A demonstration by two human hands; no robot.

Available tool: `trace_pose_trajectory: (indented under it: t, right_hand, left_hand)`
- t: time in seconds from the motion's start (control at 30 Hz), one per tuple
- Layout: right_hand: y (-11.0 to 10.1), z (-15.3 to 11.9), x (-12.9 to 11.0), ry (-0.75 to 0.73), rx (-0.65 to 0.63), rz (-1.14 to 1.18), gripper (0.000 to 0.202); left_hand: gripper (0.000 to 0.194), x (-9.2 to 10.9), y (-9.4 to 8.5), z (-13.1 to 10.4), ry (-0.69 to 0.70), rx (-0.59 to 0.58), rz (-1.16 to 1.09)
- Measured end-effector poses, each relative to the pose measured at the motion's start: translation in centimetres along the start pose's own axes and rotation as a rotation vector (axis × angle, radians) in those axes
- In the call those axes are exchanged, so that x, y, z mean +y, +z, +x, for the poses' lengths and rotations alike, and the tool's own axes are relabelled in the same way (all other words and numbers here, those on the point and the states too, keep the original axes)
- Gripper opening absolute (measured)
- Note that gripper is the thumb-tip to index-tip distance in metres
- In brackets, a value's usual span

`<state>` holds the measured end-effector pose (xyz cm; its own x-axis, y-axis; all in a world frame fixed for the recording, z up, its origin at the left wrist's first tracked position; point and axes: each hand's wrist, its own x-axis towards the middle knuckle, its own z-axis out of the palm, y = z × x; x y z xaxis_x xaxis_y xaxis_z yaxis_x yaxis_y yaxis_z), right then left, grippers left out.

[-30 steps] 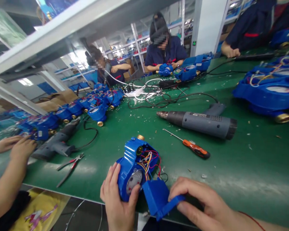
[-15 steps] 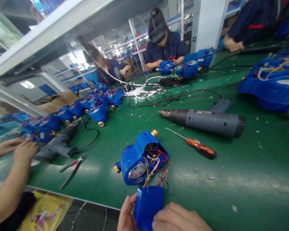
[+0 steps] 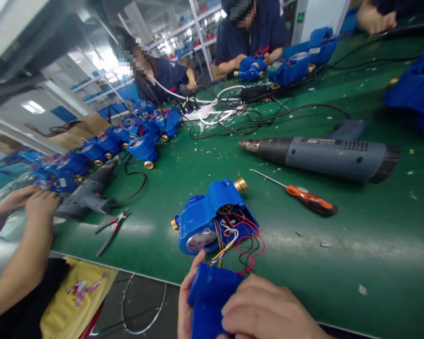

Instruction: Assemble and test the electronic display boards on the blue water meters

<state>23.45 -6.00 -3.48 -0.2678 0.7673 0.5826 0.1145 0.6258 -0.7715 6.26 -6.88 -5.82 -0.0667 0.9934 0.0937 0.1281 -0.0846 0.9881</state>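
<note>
A blue plastic cover (image 3: 212, 294) is held near the bench's front edge. My left hand (image 3: 185, 301) wraps round its left side, thumb pointing up. My right hand (image 3: 268, 308) has its curled fingers on the cover's right side; their tips are partly hidden. Just beyond lies a blue water meter (image 3: 201, 216) with brass ends, its dial facing me and its housing open. Thin red, black, yellow and white wires (image 3: 229, 233) run out of that housing toward the cover. Where they end behind the cover is hidden.
A heat gun (image 3: 321, 153) and an orange screwdriver (image 3: 313, 200) lie to the right. Cutting pliers (image 3: 113, 228), another heat gun (image 3: 88, 193) and a co-worker's hands (image 3: 38, 200) are at left. Several meters (image 3: 139, 146) and a power strip (image 3: 199, 112) stand farther back.
The cover has tilted and come nearer my body, with both hands still on it. Its wires spread out more to the right. The view has shifted, so the bench things appear higher.
</note>
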Motion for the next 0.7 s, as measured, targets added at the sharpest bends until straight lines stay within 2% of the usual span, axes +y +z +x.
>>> trace_pose_trajectory:
  t: [0.13,0.27,0.4,0.53,0.7]
  right_hand:
    - [-2.0,1.7,-1.2,0.058,0.272,-0.127,0.027]
    - [-3.4,3.1,-2.3,0.148,0.417,-0.298,0.022]
    - [-3.1,3.9,-2.2,0.1,0.318,-0.368,0.016]
    - [-1.8,4.5,-1.7,0.111,0.136,-0.401,0.021]
    - [-1.2,5.1,-1.8,0.238,0.007,-0.38,0.021]
  left_hand:
    - [0.061,0.6,0.5,0.2,0.085,0.027,0.033]
    - [0.054,1.6,1.4,0.4,0.112,0.093,0.043]
    - [0.049,2.2,2.0,0.4,0.139,0.107,0.089]
    - [0.044,1.4,0.9,0.8,0.227,0.116,0.173]
    - [0.052,0.7,-1.8,2.0,0.418,-0.108,0.273]
